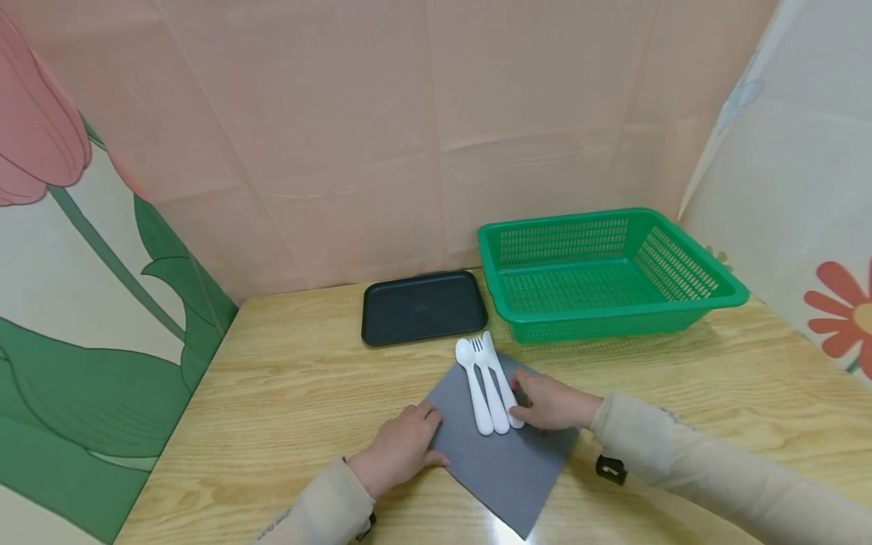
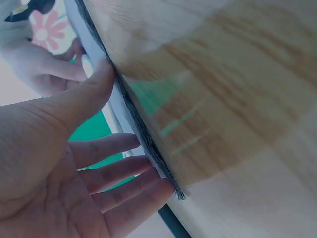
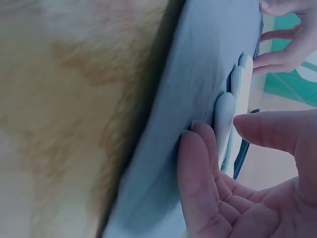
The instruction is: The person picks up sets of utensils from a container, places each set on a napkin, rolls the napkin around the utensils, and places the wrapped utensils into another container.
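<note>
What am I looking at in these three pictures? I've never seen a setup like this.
There is no robot here: a person works bare-handed. The wide picture comes from a head camera looking down; the two close-ups come from cameras on each wrist.

On the wooden table lie a dark tray, a green basket and a grey cloth bearing a white spoon, fork and knife.

The left hand touches the cloth's edge. The right hand is at the knife's handle; whether it grips is unclear.
</note>
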